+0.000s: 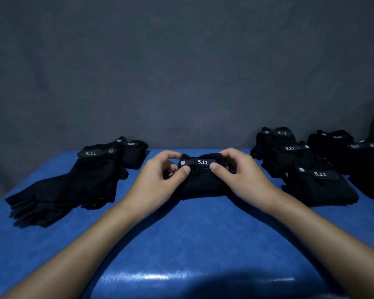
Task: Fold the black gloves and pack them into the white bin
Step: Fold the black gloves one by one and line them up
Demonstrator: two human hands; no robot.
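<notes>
Gloves in black lie in three groups on the blue table [181, 238]: an unfolded heap [73, 180] to the left with fingers splayed toward the near edge, a set of folded bundles [307, 169] to the right, and one glove bundle [201, 180] in the middle, between the person's hands. This middle bundle is the one in work. It sits on the table, already doubled into a compact block, with its wrist strap [200, 162] marked 5.11 across the top.

The step in hand appears to be the closing of the fold, probably fastening or tucking that strap so the bundle keeps its shape. The left hand [160, 178] pinches the strap's left end, thumb on the near side and fingers curled over the far side, a narrow grip closed on the fabric. The right hand [238, 175] mirrors it at the strap's right end, thumb pressed to the front, fingers wrapped over the back, likewise closed on the bundle.

The white bin cannot be made out with any certainty; a pale shape at the far right edge is too cut off to identify. The next move likely calls for pressing the strap down firmly, then lifting the bundle without letting it spring open, and carrying it rightward.
</notes>
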